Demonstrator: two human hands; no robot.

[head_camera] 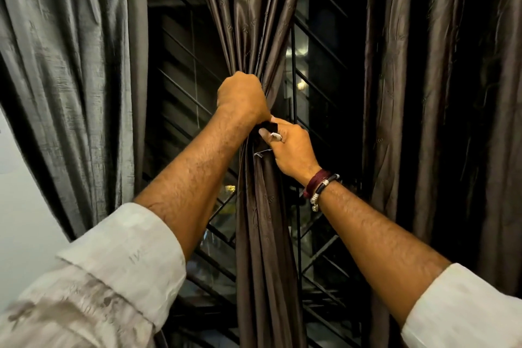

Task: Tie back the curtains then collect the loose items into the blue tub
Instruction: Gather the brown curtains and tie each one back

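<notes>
A dark brown curtain (pixel 262 220) hangs gathered into a narrow bunch at the middle of the window. My left hand (pixel 241 94) grips the bunch from the left, fingers curled round the folds. Just below it my right hand (pixel 291 147) pinches a black tie strap (pixel 265 128) against the bunch, thumb on top. A short white thread hangs from the strap. The blue tub and the loose items are out of view.
A grey curtain (pixel 70 79) hangs at the left and another dark brown curtain (pixel 440 93) at the right. Behind them a dark window with a diagonal metal grille (pixel 192 70) shows. A pale wall (pixel 22 206) lies at the far left.
</notes>
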